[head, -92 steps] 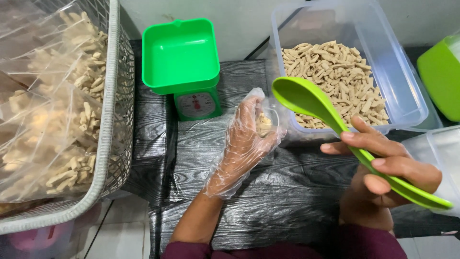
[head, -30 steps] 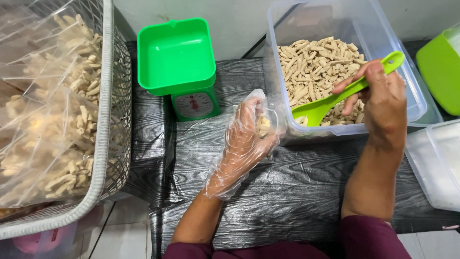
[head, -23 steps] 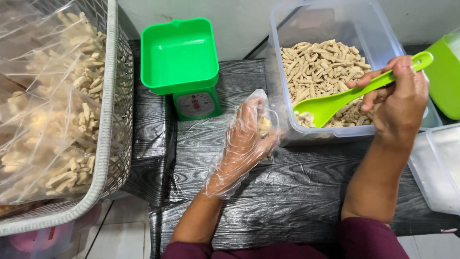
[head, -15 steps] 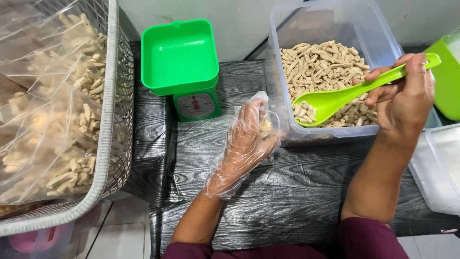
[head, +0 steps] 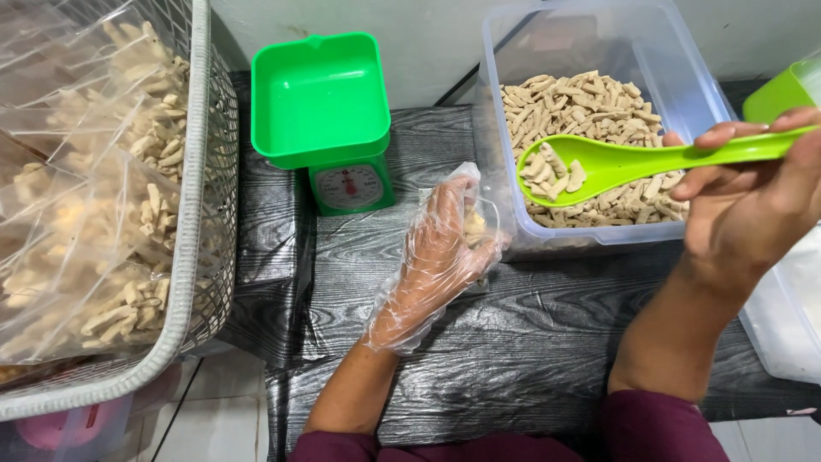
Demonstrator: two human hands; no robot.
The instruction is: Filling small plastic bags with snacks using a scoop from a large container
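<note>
Two hands are working over a dark table (head: pixel 479 342). The left hand (head: pixel 436 257), nearest to us, is wearing a thin clear glove and is curling its fingers around the mouth of a small clear bag (head: pixel 475 224). The bag is standing just beside the near wall of the clear tub (head: pixel 590 238), and a few snack sticks are already sitting inside it. The right hand (head: pixel 748 205) is closing around the handle of a green spoon (head: pixel 599 167). The spoon is hanging level above the tub, carrying a small heap of sticks in its bowl.

Further back, a green kitchen scale (head: pixel 329 120) is standing with its pan bare. On the far left, a wire basket (head: pixel 192 214) is holding filled bags.

The heap is sitting loose, so if the spoon is tipping on its way, sticks could be falling on the table. The bag mouth is small, so sticks could be missing it too.
</note>
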